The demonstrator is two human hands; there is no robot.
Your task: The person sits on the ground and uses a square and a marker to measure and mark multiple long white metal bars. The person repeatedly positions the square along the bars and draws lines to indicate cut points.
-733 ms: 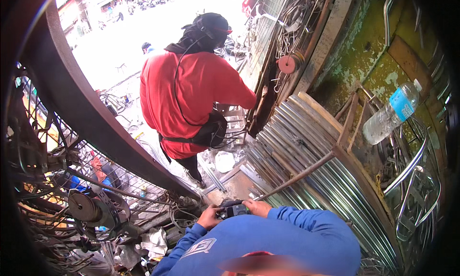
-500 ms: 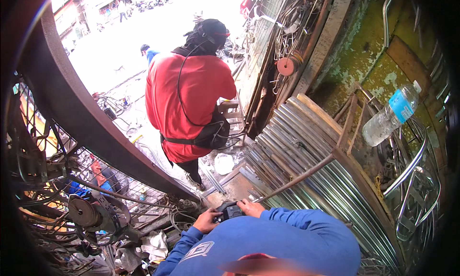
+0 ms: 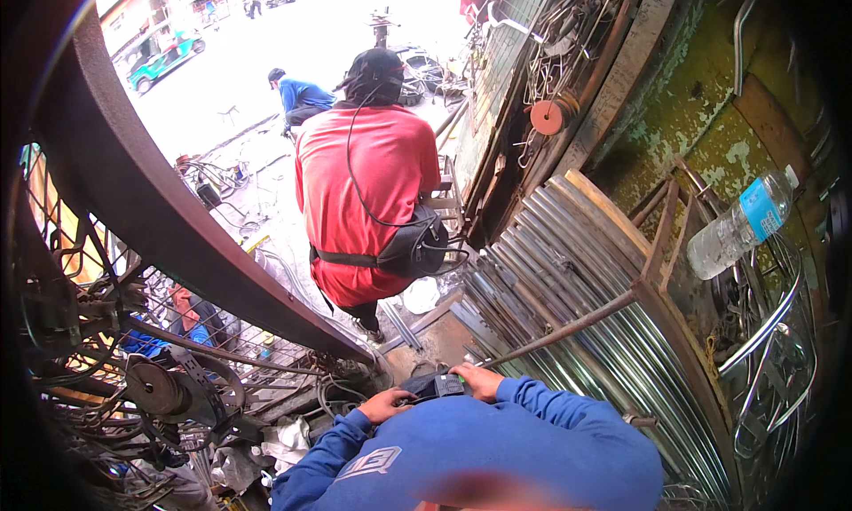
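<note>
My left hand (image 3: 383,405) and my right hand (image 3: 480,382), both in blue sleeves, come up from the lower edge and meet on a small black device (image 3: 435,388) with a green spot on it. Both hands grip it, left on its left end, right on its right end. Just beyond it, a thin rusty rod (image 3: 568,329) slants up to the right across stacked corrugated metal sheets (image 3: 568,271). A person in a red shirt (image 3: 359,200) and black cap stands right ahead with their back to me, a black bag at the waist.
A heavy curved rusty beam (image 3: 160,218) runs down the left, with tangled wire, pulleys and scrap (image 3: 151,387) under it. A clear water bottle (image 3: 741,227) rests on a metal rack at right. Another person in blue (image 3: 297,98) crouches farther off in the bright street.
The view has shifted a little, so the person in red sits more to the centre. My hands stay together on the black device, slightly lower in the picture.
</note>
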